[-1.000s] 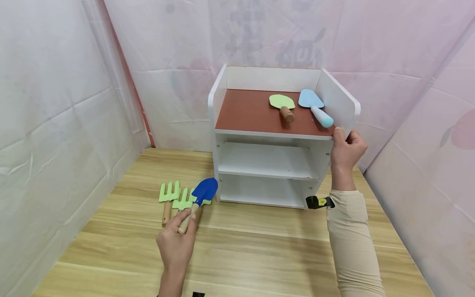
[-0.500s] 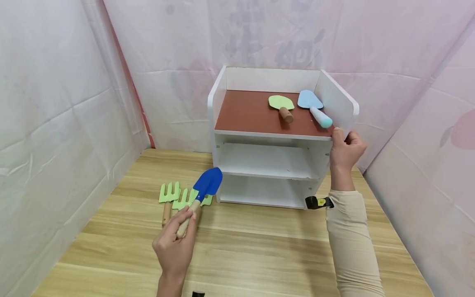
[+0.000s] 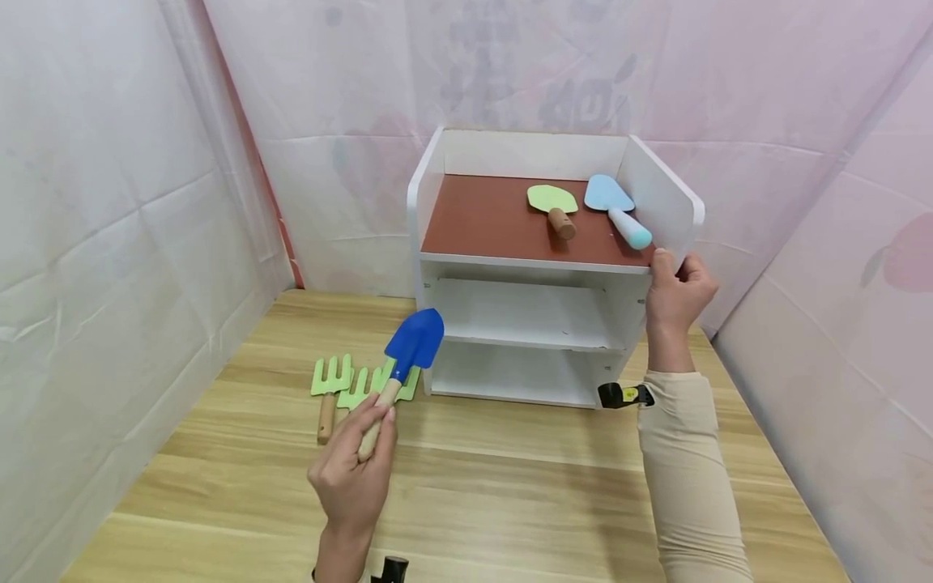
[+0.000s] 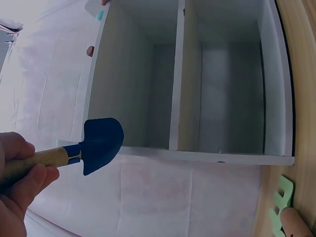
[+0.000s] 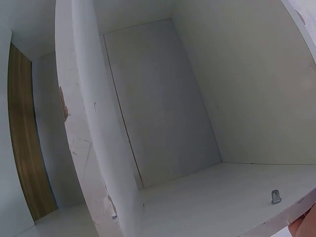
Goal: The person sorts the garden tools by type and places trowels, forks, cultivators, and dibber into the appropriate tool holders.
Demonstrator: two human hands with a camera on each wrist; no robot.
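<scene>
Blue shovel lifted off the table, grip far back on the handle

Your left hand (image 3: 352,479) pinches the blue shovel (image 3: 405,361) by the tail of its wooden handle, blade up and tilted toward one o'clock, off the table (image 3: 510,502) just in front of the shelf unit's (image 3: 539,275) lower left corner. Holding so far back, the blade could swing or slip as you move it, and it may clip the shelf's front edge. Your right hand (image 3: 674,295) grips the unit's right side panel at about two o'clock; ease off and a knock could shift the unit, rolling the light blue trowel (image 3: 615,208) and green trowel (image 3: 554,206) off the top. The green rakes (image 3: 350,385) lie directly under the shovel.
</scene>
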